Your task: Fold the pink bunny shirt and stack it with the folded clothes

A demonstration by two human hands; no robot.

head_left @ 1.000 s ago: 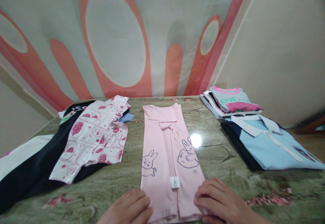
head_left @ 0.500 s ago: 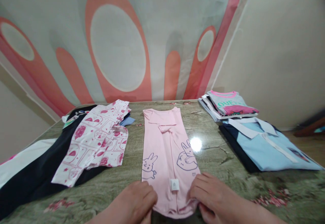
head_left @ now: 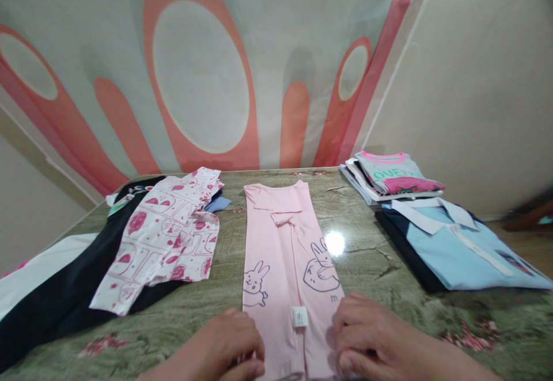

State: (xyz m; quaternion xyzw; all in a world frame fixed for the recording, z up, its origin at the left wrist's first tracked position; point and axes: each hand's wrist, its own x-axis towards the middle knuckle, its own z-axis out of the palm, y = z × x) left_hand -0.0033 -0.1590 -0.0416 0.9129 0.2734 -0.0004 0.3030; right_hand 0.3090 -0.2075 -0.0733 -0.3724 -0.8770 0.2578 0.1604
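Observation:
A pink long-sleeved shirt [head_left: 276, 254] with blue rabbit drawings lies in the middle of the table, its sides and sleeves folded inward. A small white label [head_left: 299, 316] shows near its lower end. My left hand [head_left: 231, 343] is at the shirt's lower left edge, fingers curled and closed against the cloth. Across from it, my right hand [head_left: 371, 335] is closed at the lower right edge, thumb drawn in toward the fingers. The fingertips are partly hidden, and the hem runs to the bottom of the picture.
To the left, a white garment with pink print [head_left: 168, 231] lies over black cloth [head_left: 64, 306] and other clothes. At the right are a folded light-blue collared shirt [head_left: 458, 254] and a stack of folded clothes [head_left: 395, 176]. A wall stands behind the wooden-patterned table [head_left: 358, 214].
The shirt's lower end, raised and curved before, has come down toward me and lies flatter. Both hands stay at its sides, with the right one slightly farther right.

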